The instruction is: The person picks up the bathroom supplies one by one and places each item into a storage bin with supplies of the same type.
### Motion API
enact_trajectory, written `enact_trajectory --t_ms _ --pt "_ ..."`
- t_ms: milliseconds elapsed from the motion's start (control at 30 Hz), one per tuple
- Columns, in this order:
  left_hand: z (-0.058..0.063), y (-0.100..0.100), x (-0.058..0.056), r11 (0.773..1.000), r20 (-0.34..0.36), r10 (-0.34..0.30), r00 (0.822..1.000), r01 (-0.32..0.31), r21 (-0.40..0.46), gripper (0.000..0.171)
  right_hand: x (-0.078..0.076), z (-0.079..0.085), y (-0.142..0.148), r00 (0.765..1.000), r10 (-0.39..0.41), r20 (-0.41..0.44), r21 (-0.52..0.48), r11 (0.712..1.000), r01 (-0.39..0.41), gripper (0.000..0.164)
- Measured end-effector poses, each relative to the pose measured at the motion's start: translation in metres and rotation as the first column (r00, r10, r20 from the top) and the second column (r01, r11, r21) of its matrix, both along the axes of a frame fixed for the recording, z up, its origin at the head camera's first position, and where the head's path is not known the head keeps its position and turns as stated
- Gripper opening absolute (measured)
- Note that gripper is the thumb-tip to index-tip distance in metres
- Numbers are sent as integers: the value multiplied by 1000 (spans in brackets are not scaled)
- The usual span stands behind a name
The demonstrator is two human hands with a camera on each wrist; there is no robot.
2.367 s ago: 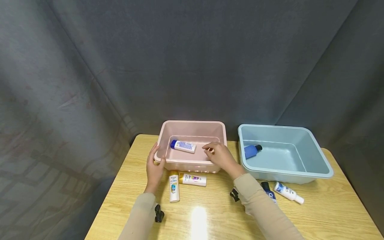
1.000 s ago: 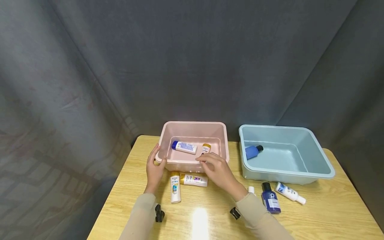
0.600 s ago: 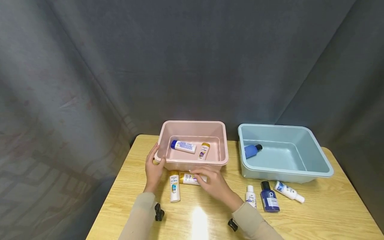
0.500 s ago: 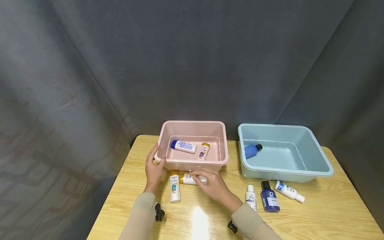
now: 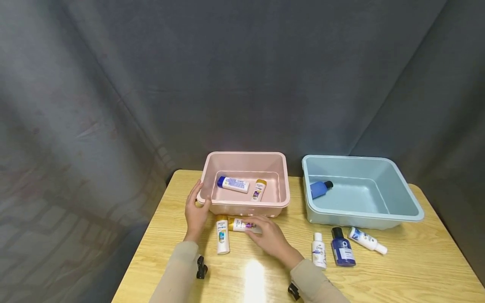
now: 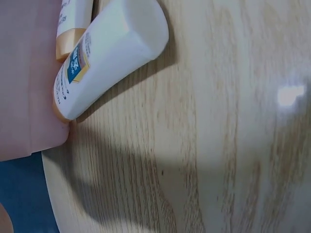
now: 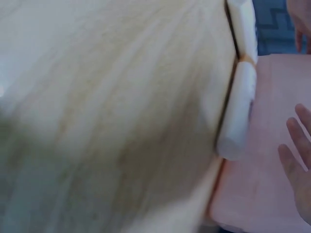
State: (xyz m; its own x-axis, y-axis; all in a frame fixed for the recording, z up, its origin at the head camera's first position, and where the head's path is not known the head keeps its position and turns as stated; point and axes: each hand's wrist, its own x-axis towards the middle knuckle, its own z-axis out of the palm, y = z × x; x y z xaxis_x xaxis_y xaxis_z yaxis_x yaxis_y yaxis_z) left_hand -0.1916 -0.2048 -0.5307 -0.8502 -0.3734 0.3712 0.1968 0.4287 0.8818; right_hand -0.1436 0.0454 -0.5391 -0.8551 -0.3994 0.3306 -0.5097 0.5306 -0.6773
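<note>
My left hand [image 5: 195, 214] holds the near left corner of the pink plastic bin [image 5: 248, 209], its thumb at the front and fingers along the side. Over a white bottle with a gold cap [image 5: 238, 224], lying along the bin's front, hovers my right hand [image 5: 270, 237]. Its fingers look spread and apart from that bottle in the right wrist view. Another white, gold-capped bottle [image 5: 222, 239] lies beside it, pointing toward the bin; the left wrist view shows it close. Inside the bin are a white bottle with a blue cap [image 5: 235, 185] and a small gold-capped bottle [image 5: 259, 190].
A light blue bin [image 5: 363, 217] stands at the right, with a blue, black-capped bottle [image 5: 319, 189] inside. In front of it are a small white bottle [image 5: 319, 252], a dark blue bottle [image 5: 342, 250] and a white and blue bottle [image 5: 366, 240]. A dark curtain [image 5: 242, 84] hangs behind.
My right hand has left the pink bin's inside and come down to the bottle lying in front. The small gold-capped bottle in the bin has come into view. My left hand has stayed put.
</note>
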Motion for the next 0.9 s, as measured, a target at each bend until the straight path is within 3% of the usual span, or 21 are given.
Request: enact_trajectory --t_ms 267,567,900 --pt "-2 3 0 1000 -7 11 1000 -11 -1 50 -2 -12 0 999 5 38 1 1000 -5 42" --pt "-1 5 0 1000 5 20 1000 -20 6 47 -11 -19 4 1000 8 -9 71 997 -7 48" --pt "-1 3 0 1000 -18 18 1000 -18 6 47 -17 -23 3 996 35 85 117 992 -45 50"
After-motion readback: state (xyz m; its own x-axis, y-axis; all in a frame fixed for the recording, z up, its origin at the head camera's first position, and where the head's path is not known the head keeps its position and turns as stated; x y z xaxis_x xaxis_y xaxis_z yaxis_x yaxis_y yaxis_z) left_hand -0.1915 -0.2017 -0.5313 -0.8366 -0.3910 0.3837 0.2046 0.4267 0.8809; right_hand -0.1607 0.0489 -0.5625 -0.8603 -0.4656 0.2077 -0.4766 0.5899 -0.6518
